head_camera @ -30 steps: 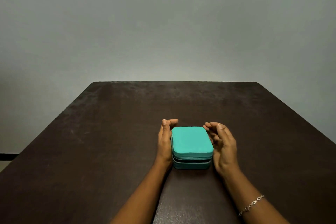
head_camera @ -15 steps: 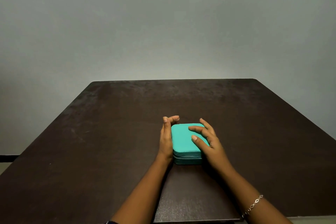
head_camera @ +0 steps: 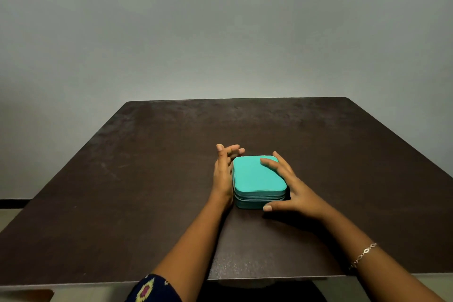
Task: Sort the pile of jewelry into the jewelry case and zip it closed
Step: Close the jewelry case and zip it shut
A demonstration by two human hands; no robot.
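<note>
Closed teal jewelry case (head_camera: 255, 180); left hand (head_camera: 222, 175) beside, right hand (head_camera: 295, 192) atop

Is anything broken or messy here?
Nothing stands out. The teal jewelry case lies flat and shut on the dark table, its lid square over its base. The left hand is beside it, and the right hand rests its fingers on the lid.

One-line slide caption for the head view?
Closed teal jewelry case on dark table; left hand beside it, right hand resting on top.
</note>
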